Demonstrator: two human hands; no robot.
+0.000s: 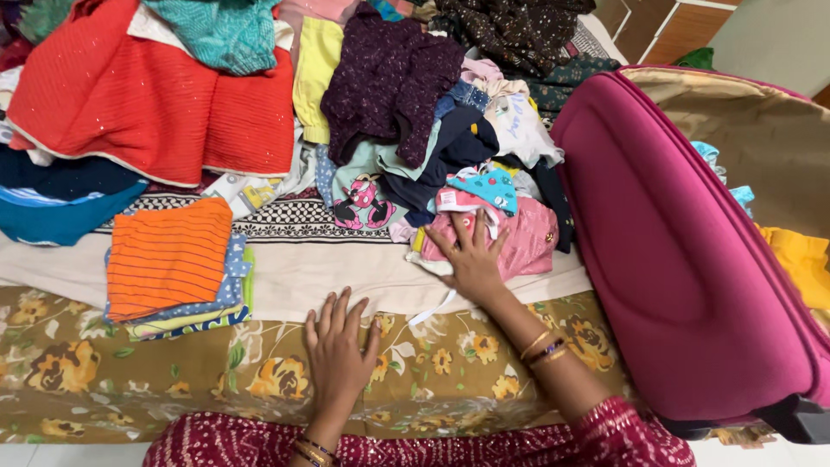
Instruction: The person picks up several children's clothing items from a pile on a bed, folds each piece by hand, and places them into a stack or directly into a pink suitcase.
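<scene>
With one small folded stack (173, 264) done at left, our right hand (471, 259) rests open on a pink garment (519, 246), seemingly ungripped, left hand (337, 346) flat on the floral bedsheet (216, 372), heap of clothes (398, 95) above unsorted.

Pink garment (519, 242): crumpled, lying at front edge of clothes heap on bed, just beside open magenta suitcase; right hand's fingers resting on it.

My bedsheet (259, 380) is olive with yellow flowers. The folded top (169, 255) is orange with thin dark stripes. My suitcase (683, 268) is magenta, tan inside. The garment (510, 242) is pink; my sleeves (605, 437) are maroon, dotted.
</scene>
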